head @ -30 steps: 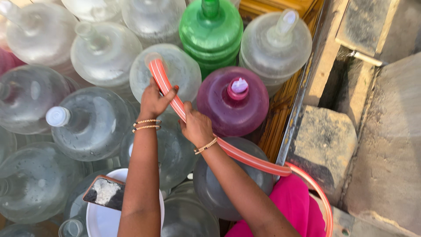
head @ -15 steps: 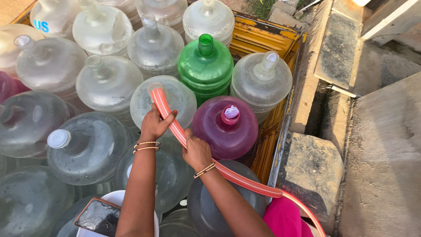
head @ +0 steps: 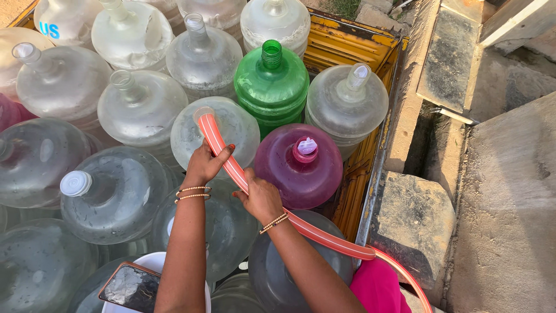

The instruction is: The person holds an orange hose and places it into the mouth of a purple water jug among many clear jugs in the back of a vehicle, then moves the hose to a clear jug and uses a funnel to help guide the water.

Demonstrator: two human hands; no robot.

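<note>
Both hands, left hand (head: pixel 204 165) and right hand (head: pixel 262 198), clamp the red flexible hose (head: pixel 234 171), its end at twelve o'clock in the clear round plastic jug (head: pixel 215 134), filling unfinished.

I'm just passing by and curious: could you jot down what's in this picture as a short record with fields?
left hand: grips the red hose near its end
right hand: grips the hose lower down
hose end: at the mouth of a clear jug
nearby: purple jug, green jug, many clear jugs
holder: yellow cart
lower left: a phone

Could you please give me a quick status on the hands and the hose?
Left hand and right hand both grip hose. Hose end at clear jug mouth. Nothing in the way.
</note>
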